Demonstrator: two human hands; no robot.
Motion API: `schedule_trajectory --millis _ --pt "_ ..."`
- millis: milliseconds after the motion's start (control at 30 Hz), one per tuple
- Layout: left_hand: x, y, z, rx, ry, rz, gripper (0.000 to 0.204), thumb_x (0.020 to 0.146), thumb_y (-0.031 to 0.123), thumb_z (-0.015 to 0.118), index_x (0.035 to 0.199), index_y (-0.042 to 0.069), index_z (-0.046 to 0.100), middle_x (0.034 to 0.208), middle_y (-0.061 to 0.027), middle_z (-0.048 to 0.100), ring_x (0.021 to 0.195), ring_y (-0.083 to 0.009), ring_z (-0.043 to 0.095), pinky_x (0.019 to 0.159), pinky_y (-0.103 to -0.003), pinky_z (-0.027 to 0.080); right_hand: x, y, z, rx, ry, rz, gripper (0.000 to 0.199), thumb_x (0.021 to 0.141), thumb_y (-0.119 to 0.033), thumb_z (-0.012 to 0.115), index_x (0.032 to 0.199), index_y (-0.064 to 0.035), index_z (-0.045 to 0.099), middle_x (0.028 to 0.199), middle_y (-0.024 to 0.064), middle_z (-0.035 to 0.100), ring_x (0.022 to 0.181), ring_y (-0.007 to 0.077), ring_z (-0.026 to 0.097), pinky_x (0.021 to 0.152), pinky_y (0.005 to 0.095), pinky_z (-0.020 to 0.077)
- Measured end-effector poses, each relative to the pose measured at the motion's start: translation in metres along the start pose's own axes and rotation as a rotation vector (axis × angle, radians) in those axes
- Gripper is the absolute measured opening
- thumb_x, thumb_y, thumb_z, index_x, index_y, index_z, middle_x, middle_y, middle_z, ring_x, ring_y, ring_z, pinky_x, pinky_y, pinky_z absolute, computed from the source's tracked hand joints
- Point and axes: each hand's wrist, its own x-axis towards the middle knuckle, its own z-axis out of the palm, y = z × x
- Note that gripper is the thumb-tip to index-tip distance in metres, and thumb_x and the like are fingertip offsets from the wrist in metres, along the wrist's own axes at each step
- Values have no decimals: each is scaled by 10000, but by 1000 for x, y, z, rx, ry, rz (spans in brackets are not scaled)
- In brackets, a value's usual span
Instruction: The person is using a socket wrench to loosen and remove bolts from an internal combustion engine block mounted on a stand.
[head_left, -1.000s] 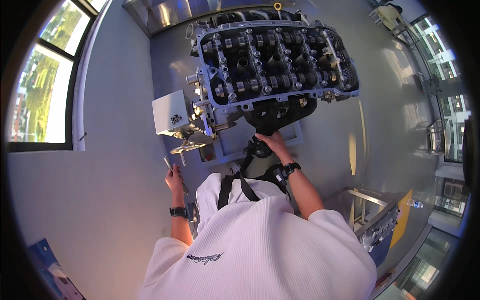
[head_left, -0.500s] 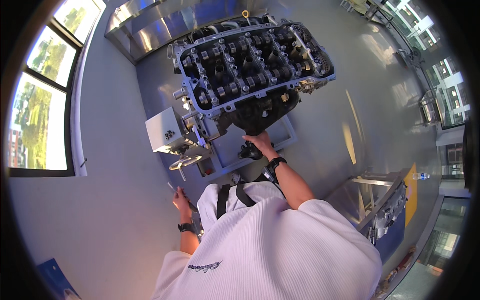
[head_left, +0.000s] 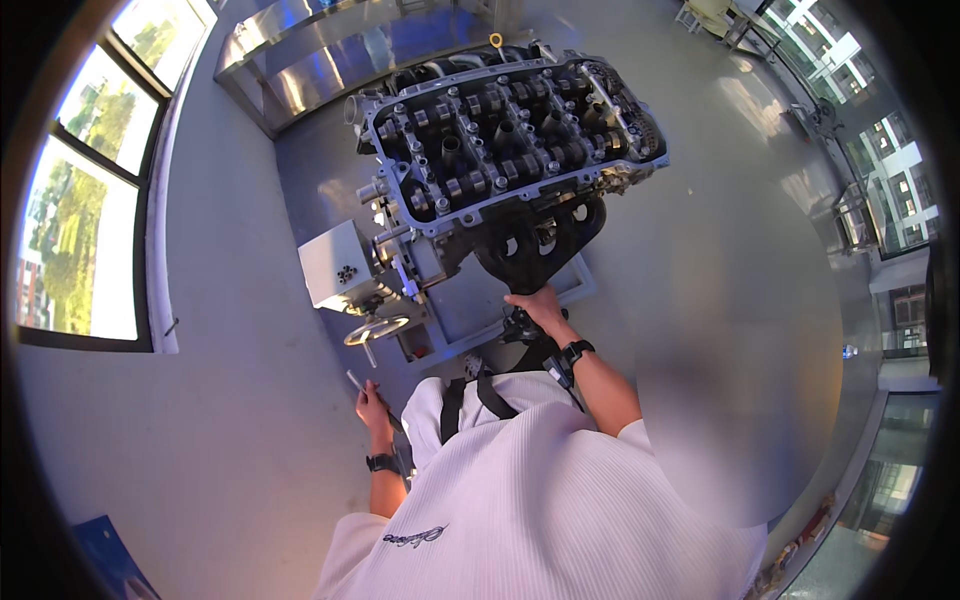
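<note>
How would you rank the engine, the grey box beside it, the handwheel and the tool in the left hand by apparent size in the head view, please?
1. Engine
2. Grey box
3. Handwheel
4. Tool in the left hand, the smallest, though partly hidden by the fingers, so its full length is unsure.

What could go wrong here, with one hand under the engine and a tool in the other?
1. The right hand rests at the black exhaust manifold below the engine; fingers could get pinched or scraped on its edges if the engine turns on its stand.
2. The left hand holds a slim metal tool down at the side, out of the line of sight; it could slip or knock the handwheel.
</note>
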Motion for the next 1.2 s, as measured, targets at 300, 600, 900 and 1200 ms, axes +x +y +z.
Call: schedule_trajectory --millis 300,600,900,1200 --pt "22 -6 16 104 -41 -50 309 900 329 568 795 39 589 503 44 363 385 -62 362 336 -241 310 -46 12 -34 74 -96 -5 412 697 -244 747 1008 -3 626 887 45 647 796 141 570 754 287 461" --pt "-69 -39 62 397 -400 -104 338 878 312 579 695 30 613 459 10 391 340 -85 362 314 -263 302 -141 15 -195 615 -135 733 363 746 -356 727 915 -45 646 836 55 681 725 150 664 703 267 526" --pt "-188 -187 161 1280 -968 174 288 862 262 530 917 0 638 654 -103 561 505 -169 508 440 -322 409 -306 152 -376 -56 287 209 804 641 -154 756 1324 -172 333 1115 118 599 1022 224 595 866 328 444" --pt "-343 -170 296 1485 -1160 296 292 863 261 525 908 -6 634 646 -99 556 496 -171 502 438 -322 410 -478 313 -462 410 757 29 955 599 -81 796 1393 -178 274 1203 118 553 1111 203 551 953 305 421"
